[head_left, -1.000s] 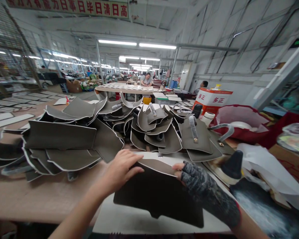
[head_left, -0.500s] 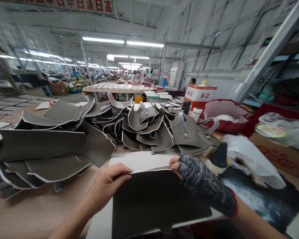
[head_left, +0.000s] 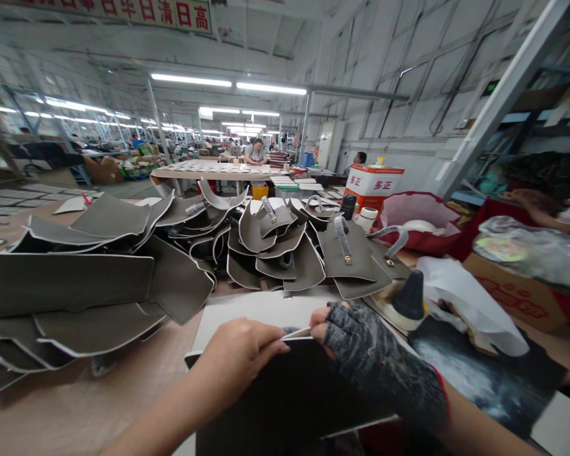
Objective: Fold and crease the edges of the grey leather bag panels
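We hold a dark grey leather panel [head_left: 285, 399] at its top edge, low and central, just before us.

Our bare left hand [head_left: 240, 361] pinches that pale-trimmed edge between thumb and fingers; our right hand [head_left: 356, 348], in a mottled fingerless glove, grips the same edge, thumbs nearly meeting. The panel lies over a white board [head_left: 256, 310] on the worktable [head_left: 76, 405]. Beyond it a heap of similar grey cut pieces [head_left: 180, 253] spreads across the table. To the right stands a black cone-tipped bottle [head_left: 408, 297] near white wrapping [head_left: 470, 304], with a red-and-white can [head_left: 373, 185] farther back.
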Demonstrator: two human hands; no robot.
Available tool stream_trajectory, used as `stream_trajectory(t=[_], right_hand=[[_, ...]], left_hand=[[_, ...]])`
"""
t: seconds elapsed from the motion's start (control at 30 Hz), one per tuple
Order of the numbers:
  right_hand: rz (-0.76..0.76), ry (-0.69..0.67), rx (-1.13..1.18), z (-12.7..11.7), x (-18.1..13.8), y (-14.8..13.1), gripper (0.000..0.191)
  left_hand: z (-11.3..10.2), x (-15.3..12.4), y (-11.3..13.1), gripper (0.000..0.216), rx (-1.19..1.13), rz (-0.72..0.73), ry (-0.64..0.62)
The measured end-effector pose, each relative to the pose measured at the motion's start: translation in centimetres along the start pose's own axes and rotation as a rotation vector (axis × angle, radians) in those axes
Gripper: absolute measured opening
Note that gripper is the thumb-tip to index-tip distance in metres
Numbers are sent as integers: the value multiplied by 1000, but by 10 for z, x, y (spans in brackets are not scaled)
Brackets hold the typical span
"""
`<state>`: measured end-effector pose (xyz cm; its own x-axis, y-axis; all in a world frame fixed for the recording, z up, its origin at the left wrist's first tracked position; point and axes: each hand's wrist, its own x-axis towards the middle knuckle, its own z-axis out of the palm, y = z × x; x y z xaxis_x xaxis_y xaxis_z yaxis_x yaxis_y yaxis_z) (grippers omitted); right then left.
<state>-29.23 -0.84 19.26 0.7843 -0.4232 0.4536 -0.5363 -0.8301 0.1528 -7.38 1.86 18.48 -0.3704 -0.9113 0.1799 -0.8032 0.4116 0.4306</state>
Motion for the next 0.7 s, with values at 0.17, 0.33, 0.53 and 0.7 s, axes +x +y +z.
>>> stream_trajectory(t=[0.17, 0.33, 0.53, 0.7], right_hand=[[178, -16, 236, 5, -3, 7, 26], [170, -23, 136, 11, -3, 12, 35], [281, -147, 9, 4, 8, 4, 12], [263, 5, -27, 7, 7, 2, 19]], left_hand=[[2, 4, 1, 21, -104, -26, 42], [4, 4, 0, 18, 38, 2, 64], [4, 1, 4, 10, 271, 239, 269], [8, -4, 6, 18, 313, 431, 445]])
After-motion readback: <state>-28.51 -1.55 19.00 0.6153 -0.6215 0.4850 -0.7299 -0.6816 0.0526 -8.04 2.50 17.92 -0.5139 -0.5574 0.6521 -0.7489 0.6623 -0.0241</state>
